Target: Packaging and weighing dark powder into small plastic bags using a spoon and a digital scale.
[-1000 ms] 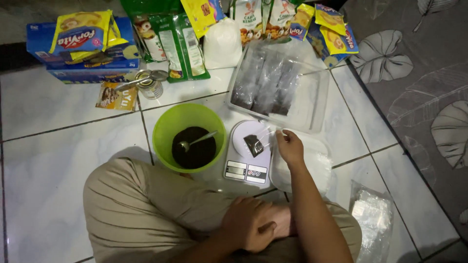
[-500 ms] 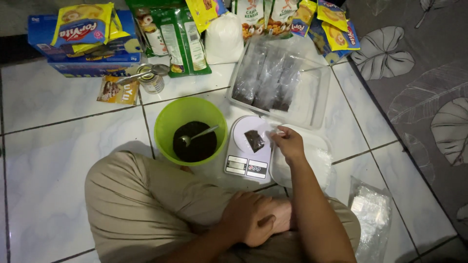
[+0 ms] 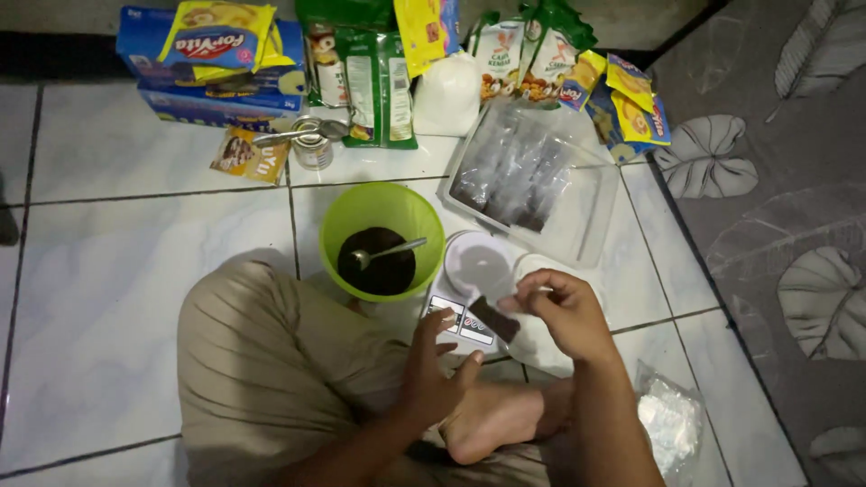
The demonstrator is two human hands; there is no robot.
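I sit cross-legged on a white tiled floor. My right hand [image 3: 559, 311] pinches a small clear plastic pouch of dark powder [image 3: 495, 318] just above the near end of a small white kitchen scale [image 3: 471, 287]. My left hand [image 3: 435, 368] is raised off my foot, fingers spread, its fingertips close to the scale's display and the pouch. A green bowl [image 3: 374, 209] of dark powder with a metal spoon [image 3: 379, 254] in it stands left of the scale.
A clear tray [image 3: 577, 230] with filled dark pouches lies beyond the scale. Boxes, snack packets, a white bag and an opened tin [image 3: 312, 144] line the far edge. A bag of clear plastic [image 3: 671, 419] lies at my right. A grey leaf-patterned mat [image 3: 776, 216] covers the right side.
My right hand has lifted the pouch off the scale plate and brought it toward me. My left hand has risen from my foot and reached toward the pouch.
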